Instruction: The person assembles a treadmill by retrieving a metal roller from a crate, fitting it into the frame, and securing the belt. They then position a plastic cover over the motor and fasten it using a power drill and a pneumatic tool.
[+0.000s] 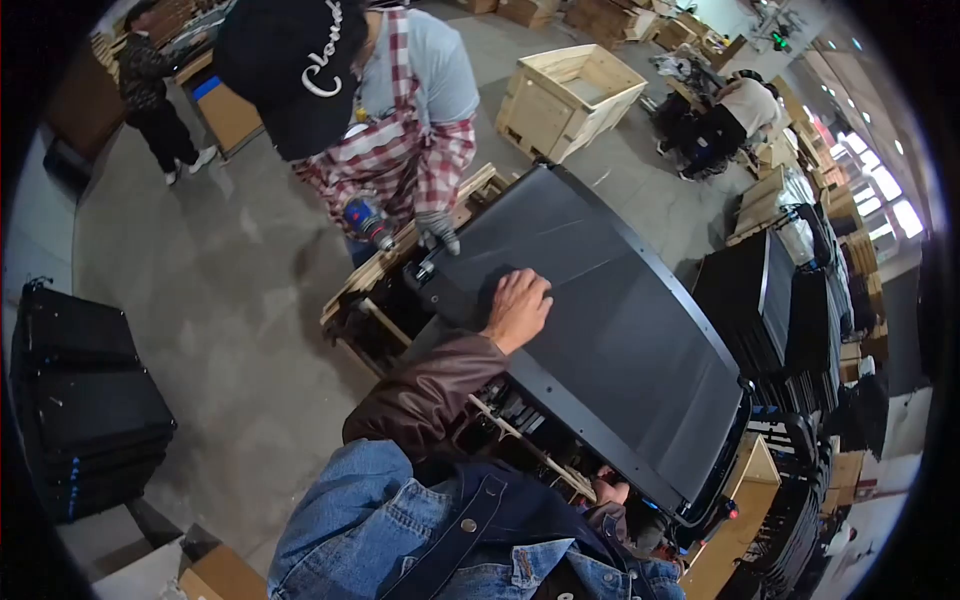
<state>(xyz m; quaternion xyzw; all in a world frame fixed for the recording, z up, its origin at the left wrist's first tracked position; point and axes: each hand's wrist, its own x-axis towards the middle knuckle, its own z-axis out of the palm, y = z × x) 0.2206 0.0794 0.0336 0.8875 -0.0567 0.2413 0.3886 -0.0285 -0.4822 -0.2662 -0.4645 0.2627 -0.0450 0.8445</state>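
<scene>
"What is being worked on?"

"A black deck, set on or over a wooden crate; which, cannot be told. One corner is touched by a co-worker's gloved hand, and a power drill is held near that corner."

"How is the deck gripped on this side?"

"Nothing is clasped by the left hand: it is rested palm down on the top surface, fingers loosely curled. The right hand is partly hidden below the near edge, so whether anything is held there cannot be told."

"Which step is in hand, then?"

"Steadying or seating the deck, it is judged; no screw can be seen being driven."

"And what is called for next?"

"Even pressure on top, presumably, with fingers placed clear of the underside should the deck be shifted."
</scene>
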